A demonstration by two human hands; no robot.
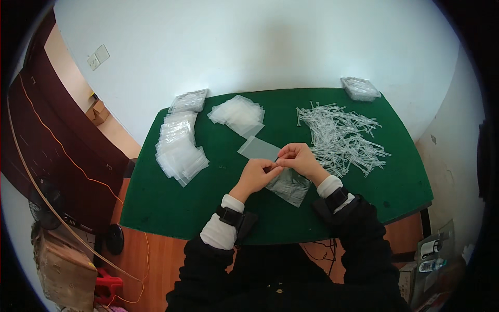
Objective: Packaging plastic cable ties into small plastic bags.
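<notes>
My left hand (254, 176) and my right hand (300, 158) meet over the middle of the table, fingertips pinched together. Both are closed at the upper edge of a clear zip bag (292, 188) that holds several thin pale sticks and hangs just below my fingers. What exactly lies between the fingertips is partly hidden. Just beyond my hands lies a flat, see-through bag (257, 148). Right of my right hand spreads a large loose heap of thin, clear sticks with looped ends (343, 138).
The green-covered table (228, 218) carries a fanned pile of frosted bags (239, 114) and, at left, a row of overlapping clear bags (179, 145). Stacked filled packets stand at the back left (189, 100) and back right (360, 89). A cardboard box (65, 270) stands on the floor at left.
</notes>
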